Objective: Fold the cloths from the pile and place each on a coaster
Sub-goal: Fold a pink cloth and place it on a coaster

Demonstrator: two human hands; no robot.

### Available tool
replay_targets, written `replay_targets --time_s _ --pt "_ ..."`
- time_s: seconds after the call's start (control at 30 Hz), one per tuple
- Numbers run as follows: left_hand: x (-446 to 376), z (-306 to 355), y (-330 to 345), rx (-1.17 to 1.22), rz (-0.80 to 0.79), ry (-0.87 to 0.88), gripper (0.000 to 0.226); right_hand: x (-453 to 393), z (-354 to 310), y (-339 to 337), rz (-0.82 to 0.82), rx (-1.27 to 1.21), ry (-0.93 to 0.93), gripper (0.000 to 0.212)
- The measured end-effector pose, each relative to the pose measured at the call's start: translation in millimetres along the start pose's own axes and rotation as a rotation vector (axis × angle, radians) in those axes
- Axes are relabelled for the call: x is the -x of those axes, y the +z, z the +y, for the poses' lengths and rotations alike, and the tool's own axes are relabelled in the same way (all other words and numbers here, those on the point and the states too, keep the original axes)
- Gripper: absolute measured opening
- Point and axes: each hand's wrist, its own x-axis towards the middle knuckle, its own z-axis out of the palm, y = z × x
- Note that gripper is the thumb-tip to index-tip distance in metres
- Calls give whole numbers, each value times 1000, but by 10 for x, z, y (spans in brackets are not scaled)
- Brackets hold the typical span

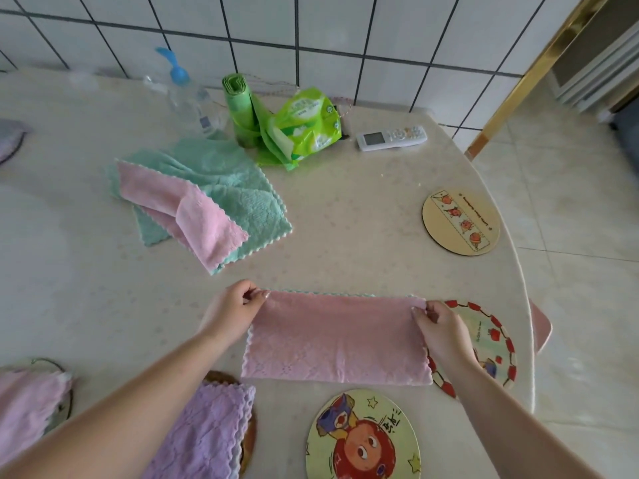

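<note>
Head view: the left hand (238, 305) and the right hand (437, 326) each pinch a far corner of the pink fluffy cloth (335, 337), folded once and lying on the pale surface (345, 219) at the centre. The step is folding; next probably a second fold, end to end. The pile of green and pink cloths (204, 198) waits at 11 o'clock, the red-bordered round coaster (498, 344) at 3 o'clock.

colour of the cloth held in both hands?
Pink, with a thin mint-green edge showing along its far side; the cloth shows best in the head view.
</note>
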Motion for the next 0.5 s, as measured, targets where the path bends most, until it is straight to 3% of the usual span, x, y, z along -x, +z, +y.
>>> replay_targets --time_s 0.27,0.5 --pt "-58 149 16 -222 70 -66 26 -81 -44 17 8 114 -23 16" --pt "-4 258 17 -217 172 -121 21 -25 -63 27 74 23 -21 24"
